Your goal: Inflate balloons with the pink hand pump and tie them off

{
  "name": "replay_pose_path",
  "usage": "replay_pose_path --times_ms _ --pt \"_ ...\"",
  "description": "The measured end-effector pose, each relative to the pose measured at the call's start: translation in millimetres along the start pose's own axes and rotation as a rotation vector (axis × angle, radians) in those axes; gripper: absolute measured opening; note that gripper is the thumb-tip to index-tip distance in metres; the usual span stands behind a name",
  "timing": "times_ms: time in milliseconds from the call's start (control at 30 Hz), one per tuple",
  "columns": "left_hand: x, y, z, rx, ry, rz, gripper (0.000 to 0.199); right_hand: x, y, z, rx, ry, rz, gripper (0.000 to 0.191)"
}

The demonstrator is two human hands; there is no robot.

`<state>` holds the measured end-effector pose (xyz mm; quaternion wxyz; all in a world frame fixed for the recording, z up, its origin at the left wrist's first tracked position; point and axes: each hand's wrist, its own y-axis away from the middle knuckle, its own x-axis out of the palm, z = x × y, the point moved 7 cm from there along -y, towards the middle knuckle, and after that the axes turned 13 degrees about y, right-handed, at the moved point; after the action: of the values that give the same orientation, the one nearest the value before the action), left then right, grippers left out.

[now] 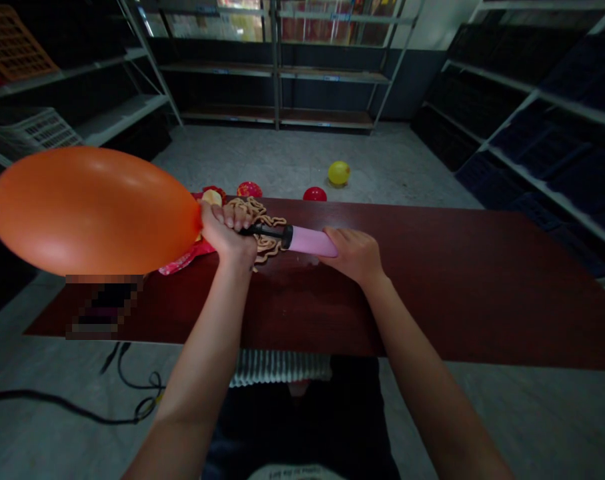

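Orange balloon (pixel 95 210) in curled left grip (pixel 227 227), pump (pixel 311 241) in right grip (pixel 356 253)

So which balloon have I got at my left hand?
The big orange balloon, its neck end at your left hand. It's the only orange one; the much smaller yellow balloon and plain red balloon show beyond the table's far edge.

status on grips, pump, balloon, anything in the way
Left grip closed over end of pink pump, at neck of inflated orange balloon. Right grip around pump's barrel. Tan strands close by, not visibly blocking.
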<state>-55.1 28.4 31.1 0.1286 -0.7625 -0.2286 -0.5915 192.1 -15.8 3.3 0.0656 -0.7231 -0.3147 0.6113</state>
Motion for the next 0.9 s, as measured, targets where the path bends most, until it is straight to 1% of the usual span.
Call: replay_pose_path --times_ms 67,133,300,400,500,600,700,733,800,900 --pt "-0.3 -3.4 -7.7 0.007 0.002 -0.028 0.057 -1.0 2.6 -9.1 -0.002 0.028 -0.022 0.047" --pt "-2.0 -8.7 -16.4 0.025 -0.022 -0.03 0.054 -2.5 4.9 -18.2 -0.005 0.051 -0.048 0.046" --pt "-9.7 -27.5 -41.8 0.082 -0.147 0.038 0.054 -6.6 7.7 -38.0 0.034 0.076 -0.079 0.046" --pt "-17.2 -37.7 -51.4 0.086 -0.218 0.052 0.054 -7.4 7.6 -41.2 0.063 0.067 -0.07 0.044" --pt "-20.3 -41.3 -52.6 0.114 -0.283 0.08 0.056 -6.5 7.9 -38.6 0.073 0.062 -0.044 0.042" --pt "-17.5 -33.6 -44.1 0.149 -0.282 0.062 0.059 -5.5 8.2 -33.3 0.074 0.063 -0.013 0.04" --pt "-10.1 -13.9 -26.5 0.145 -0.203 -0.031 0.057 -4.8 6.5 -21.4 0.044 0.045 0.026 0.038" --pt "-6.9 -5.8 -18.6 0.128 -0.163 -0.058 0.056 -4.5 5.5 -15.8 0.033 0.033 0.044 0.038" --pt "0.2 9.5 0.1 0.065 -0.083 -0.072 0.055 -3.4 3.5 -3.2 0.015 0.007 0.089 0.038" --pt "4.3 24.4 24.1 -0.015 -0.082 -0.064 0.055 -0.9 1.7 12.4 0.022 -0.019 0.155 0.041"
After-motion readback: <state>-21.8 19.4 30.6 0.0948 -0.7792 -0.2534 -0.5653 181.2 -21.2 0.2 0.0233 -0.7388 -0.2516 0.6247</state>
